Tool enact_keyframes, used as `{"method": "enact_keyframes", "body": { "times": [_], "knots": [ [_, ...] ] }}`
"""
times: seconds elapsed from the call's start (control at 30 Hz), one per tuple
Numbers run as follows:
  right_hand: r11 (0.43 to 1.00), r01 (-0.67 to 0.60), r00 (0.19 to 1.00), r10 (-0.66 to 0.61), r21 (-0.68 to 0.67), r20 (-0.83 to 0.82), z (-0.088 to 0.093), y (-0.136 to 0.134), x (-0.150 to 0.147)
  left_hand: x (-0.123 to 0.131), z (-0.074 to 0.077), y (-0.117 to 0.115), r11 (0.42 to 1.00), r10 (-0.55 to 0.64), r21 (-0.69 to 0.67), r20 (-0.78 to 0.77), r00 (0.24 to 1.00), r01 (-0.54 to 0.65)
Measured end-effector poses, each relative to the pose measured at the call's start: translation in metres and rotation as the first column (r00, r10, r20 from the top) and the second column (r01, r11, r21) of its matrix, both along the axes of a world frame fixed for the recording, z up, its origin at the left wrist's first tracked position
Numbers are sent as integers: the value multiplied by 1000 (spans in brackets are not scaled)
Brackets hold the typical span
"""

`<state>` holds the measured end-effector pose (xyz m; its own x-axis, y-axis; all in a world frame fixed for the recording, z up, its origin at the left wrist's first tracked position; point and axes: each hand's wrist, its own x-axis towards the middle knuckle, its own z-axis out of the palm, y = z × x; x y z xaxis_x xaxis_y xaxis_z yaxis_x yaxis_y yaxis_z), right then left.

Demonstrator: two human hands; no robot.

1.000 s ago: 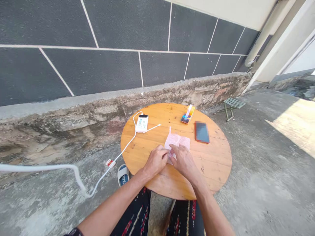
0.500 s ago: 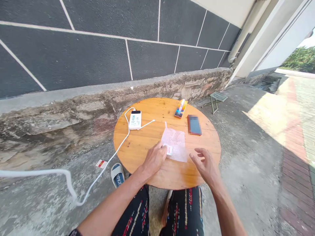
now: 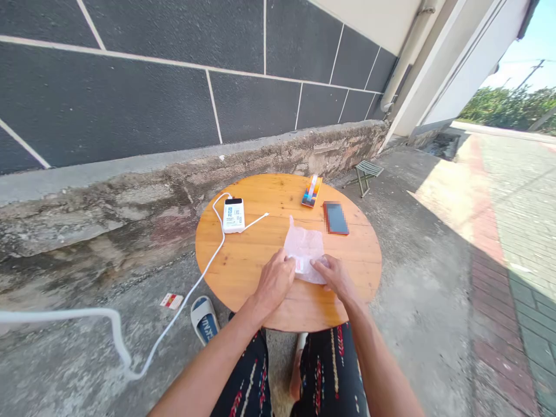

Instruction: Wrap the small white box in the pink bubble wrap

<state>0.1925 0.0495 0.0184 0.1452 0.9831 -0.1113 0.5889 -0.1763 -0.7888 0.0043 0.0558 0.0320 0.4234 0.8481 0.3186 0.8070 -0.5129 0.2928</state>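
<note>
Fingers of your left hand are drawn together on the near-left end of a small white packet, and your right hand has its thumb and fingertips closed on the side of a thin pinkish sheet. The packet lies between your 2 hands, at the lower left part of the sheet; whether a layer of film also covers it, you cannot tell from here. Red print shows on its face. The sheet is wrinkled, with 1 narrow tip sticking out at its far left corner, and it rests on the round wooden worktop.

Watch the sheet: it looks flimsy, so a hard pull from the right could tear it, and uneven tension could skew it under the packet. If your left hold slackens, the packet may slide; a breeze out here could lift the loose far edge.

Farther out, a dark, red-edged phone lies beyond your right hand, with an orange and blue item behind it. At the far left sits a white power bank. Its long white cable drops over the edge past your left arm, so a snagging elbow could drag it.
</note>
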Motion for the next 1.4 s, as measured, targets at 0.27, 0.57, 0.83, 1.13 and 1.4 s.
{"method": "enact_keyframes", "body": {
  "times": [0.27,0.57,0.83,1.13,1.4],
  "knots": [
    [973,113,994,-113,203,-16,-25,1,-2,-2,-1,2,999,-43,15,59,997,43],
    [932,165,979,-194,322,60,-15,5,-24,-2,4,5,995,-95,-14,48,994,96],
    [953,167,982,-138,252,-130,-8,13,-33,-4,5,7,991,-132,-23,-10,991,132],
    [963,172,940,-96,209,-327,0,13,-38,-7,11,14,974,-223,-49,-3,975,223],
    [957,159,955,-86,243,-285,1,19,-40,-9,8,15,965,-250,-57,95,964,256]
  ]
}}
